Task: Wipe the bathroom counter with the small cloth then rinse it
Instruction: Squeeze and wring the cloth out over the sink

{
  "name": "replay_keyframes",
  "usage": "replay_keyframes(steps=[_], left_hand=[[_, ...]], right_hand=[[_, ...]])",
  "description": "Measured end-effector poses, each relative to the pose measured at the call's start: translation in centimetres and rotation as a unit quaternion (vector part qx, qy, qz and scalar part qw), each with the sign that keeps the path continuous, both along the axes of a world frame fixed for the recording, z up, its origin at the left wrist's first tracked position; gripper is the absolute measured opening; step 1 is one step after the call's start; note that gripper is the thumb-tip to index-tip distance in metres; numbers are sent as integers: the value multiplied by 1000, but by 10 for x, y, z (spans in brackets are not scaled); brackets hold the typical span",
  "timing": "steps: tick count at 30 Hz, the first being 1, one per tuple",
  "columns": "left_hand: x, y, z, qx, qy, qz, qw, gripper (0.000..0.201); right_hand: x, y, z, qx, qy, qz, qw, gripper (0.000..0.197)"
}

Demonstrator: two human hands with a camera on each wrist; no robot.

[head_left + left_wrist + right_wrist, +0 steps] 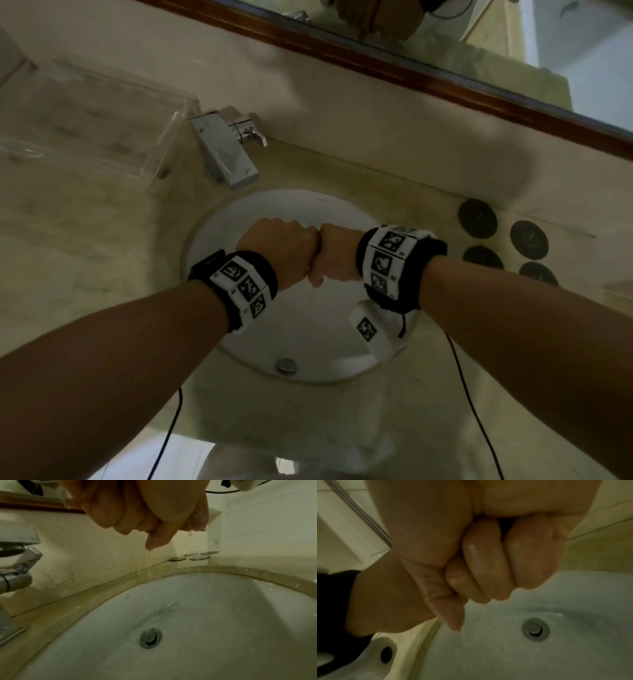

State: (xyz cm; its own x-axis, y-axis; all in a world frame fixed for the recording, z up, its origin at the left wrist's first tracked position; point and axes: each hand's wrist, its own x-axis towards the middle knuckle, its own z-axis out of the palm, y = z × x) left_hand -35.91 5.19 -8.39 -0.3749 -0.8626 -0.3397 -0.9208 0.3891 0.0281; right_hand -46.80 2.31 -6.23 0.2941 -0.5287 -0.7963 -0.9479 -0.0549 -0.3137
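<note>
- Left hand (279, 248) and right hand (337, 253) press together as clenched fists above the round white ceramic sink (219, 226).
- Water drips from them.
- The small cloth is hidden; whether the fists clamp it, I cannot tell.

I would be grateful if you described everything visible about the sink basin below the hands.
The sink basin is a round, white, glossy bowl, ceramic by its look, set under the beige stone counter so the stone edge rims it. A round metal drain sits at its bottom, its stopper apparently tilted in the wrist views. Droplets speckle the inner wall and a thin trickle falls into the bowl from the two clenched hands above. A chrome faucet stands behind its rim. Nothing lies in it.
</note>
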Motion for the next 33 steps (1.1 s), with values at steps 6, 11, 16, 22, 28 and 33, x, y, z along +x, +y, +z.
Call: replay_keyframes(steps=[6, 11, 16, 22, 28, 33], left_hand=[[1, 4, 0, -25, 67, 0, 997, 20], [2, -10, -1, 48, 93, 155, 982, 30], [7, -22, -3, 212, 255, 259, 907, 22], [4, -19, 29, 343, 393, 181, 834, 24], [-3, -16, 46, 367, 367, 138, 844, 50], [-10, -19, 39, 251, 268, 125, 922, 38]], right_hand=[[-12, -3, -2, -30, -35, -16, 999, 31], [-22, 1, -4, -233, -80, 30, 969, 28], [-49, 15, -4, -456, -105, 162, 869, 81], [-54, 18, -20, -564, -153, 297, 755, 44], [-47, 3, -10, -599, -207, 267, 726, 23], [-42, 0, 0, -553, -104, 250, 788, 17]])
